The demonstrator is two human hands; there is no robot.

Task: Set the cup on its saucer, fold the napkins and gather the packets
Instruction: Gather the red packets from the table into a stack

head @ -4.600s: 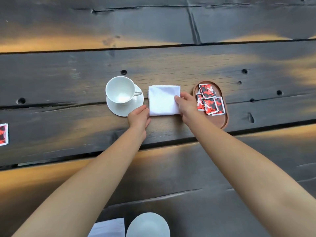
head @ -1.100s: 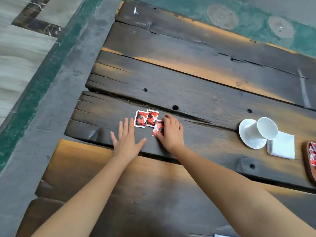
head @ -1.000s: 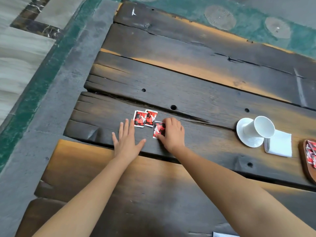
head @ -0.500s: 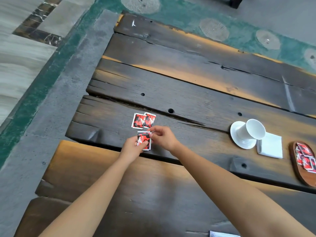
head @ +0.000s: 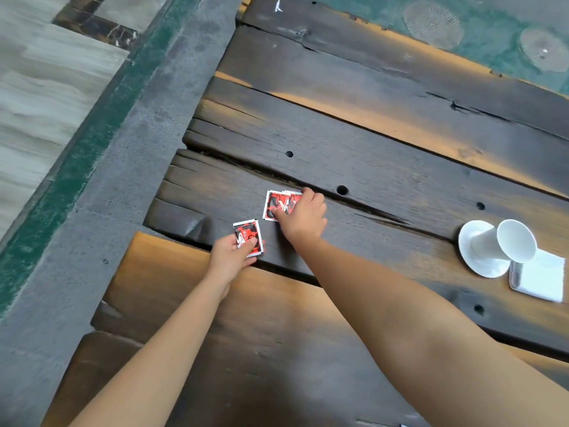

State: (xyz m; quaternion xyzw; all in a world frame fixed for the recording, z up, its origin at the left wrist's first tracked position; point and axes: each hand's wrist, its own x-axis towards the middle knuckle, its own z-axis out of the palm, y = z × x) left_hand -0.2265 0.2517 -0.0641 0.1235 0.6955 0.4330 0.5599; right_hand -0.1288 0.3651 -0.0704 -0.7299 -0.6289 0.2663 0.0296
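My left hand (head: 231, 257) pinches a red-and-black packet (head: 248, 235) just above the near plank's edge. Farther up, my right hand (head: 303, 218) has its fingers curled over two more red-and-black packets (head: 275, 205) that lie on the dark wooden table (head: 385, 167); its thumb presses on them. At the right, a white cup (head: 508, 246) stands on its white saucer (head: 475, 257). A folded white napkin (head: 540, 280) lies beside the saucer, to its right.
The table's left end (head: 172, 186) drops off to a grey stone floor (head: 92, 211) with a green strip. A wooden bench plank (head: 184, 303) runs under my arms. Round holes (head: 341, 190) dot the table boards.
My right hand let go of the packet that both hands held and reached up to the two packets on the table. My left hand keeps the first packet.
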